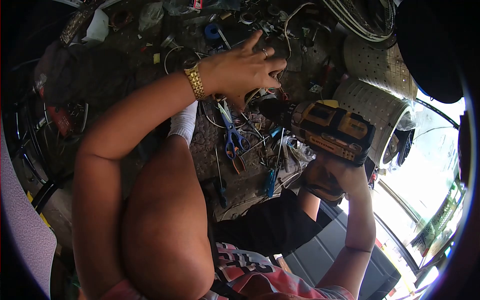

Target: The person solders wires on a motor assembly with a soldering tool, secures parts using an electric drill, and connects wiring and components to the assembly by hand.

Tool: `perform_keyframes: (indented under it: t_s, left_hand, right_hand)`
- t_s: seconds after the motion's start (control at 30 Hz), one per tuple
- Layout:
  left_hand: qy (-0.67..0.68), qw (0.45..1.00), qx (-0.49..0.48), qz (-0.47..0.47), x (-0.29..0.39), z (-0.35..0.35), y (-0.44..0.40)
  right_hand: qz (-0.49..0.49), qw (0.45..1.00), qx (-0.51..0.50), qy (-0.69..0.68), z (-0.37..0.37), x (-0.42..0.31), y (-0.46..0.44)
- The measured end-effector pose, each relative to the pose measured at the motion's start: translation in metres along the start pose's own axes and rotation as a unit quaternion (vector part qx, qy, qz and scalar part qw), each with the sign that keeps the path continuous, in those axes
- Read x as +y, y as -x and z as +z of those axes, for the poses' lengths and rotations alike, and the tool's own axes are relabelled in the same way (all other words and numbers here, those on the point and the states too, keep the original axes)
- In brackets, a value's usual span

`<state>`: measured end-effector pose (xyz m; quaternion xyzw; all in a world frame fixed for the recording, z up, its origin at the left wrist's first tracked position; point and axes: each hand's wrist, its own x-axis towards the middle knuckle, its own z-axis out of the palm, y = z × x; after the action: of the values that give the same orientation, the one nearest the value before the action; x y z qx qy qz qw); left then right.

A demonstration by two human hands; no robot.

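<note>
A yellow and black cordless drill [332, 127] lies sideways, its chuck pointing left, with my right hand [342, 175] wrapped round its handle. In front of the chuck is my left hand [245, 70], wearing a ring and a gold watch [194, 80]. Its fingers are bent over some thin wires, and its thumb side and palm are hidden. What lies under that palm, at the tip of the drill, is hidden too. Blue-handled scissors [232, 137] rest on the dark ground just below my left hand.
Perforated metal drums [372, 107] stand at the right, below coiled pale cable [367, 25]. A blue tape roll [212, 31], a blue-handled screwdriver [271, 183] and loose wires litter the ground. My bent knee [167, 220] is between my arms. A grey case [325, 250] sits lower right.
</note>
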<state>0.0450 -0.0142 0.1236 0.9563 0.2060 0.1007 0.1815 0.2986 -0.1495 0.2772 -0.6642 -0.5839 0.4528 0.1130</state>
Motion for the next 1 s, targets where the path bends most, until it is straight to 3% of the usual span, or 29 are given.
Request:
perform_keyframes:
  t_s: [0.03,0.17,0.27,0.37,0.43,0.57,0.63,0.67,0.87,0.97,1.0]
  left_hand:
    - [0.008,0.999,-0.045,0.009,0.0,-0.005,-0.003]
    - [-0.01,0.997,-0.068,0.044,-0.002,-0.003,-0.005]
    - [-0.001,0.998,-0.036,0.06,-0.007,0.001,-0.002]
    - [0.044,0.993,-0.087,0.06,-0.012,0.005,-0.005]
    - [0.059,0.995,-0.035,0.066,-0.012,0.008,-0.005]
    - [0.054,0.991,-0.081,0.088,-0.014,0.002,-0.014]
    - [0.047,0.99,-0.088,0.097,-0.016,0.003,-0.019]
    - [0.046,0.99,-0.089,0.099,-0.016,0.004,-0.021]
    - [0.045,0.989,-0.107,0.093,-0.013,0.005,-0.021]
    - [0.053,0.991,-0.069,0.103,-0.017,0.01,-0.017]
    - [0.04,0.993,-0.047,0.099,-0.019,0.01,-0.016]
  right_hand:
    - [0.005,1.0,0.0,-0.006,0.001,-0.002,-0.001]
    - [0.036,0.996,0.017,-0.077,0.002,-0.009,-0.005]
    - [0.037,0.999,-0.016,-0.008,-0.004,-0.009,-0.012]
    - [0.091,0.993,-0.022,-0.072,-0.006,-0.011,-0.018]
    - [0.071,0.994,-0.034,-0.078,-0.011,-0.006,-0.02]
    - [0.047,0.995,-0.05,-0.074,-0.023,0.008,-0.028]
    - [-0.054,0.996,-0.066,0.006,-0.029,0.015,-0.031]
    - [-0.053,0.997,-0.064,0.004,-0.032,0.018,-0.032]
    - [-0.043,0.995,-0.094,-0.004,-0.039,0.023,-0.041]
    - [0.062,0.987,-0.113,-0.091,-0.043,0.024,-0.045]
    - [0.047,0.989,-0.104,-0.088,-0.041,0.024,-0.046]
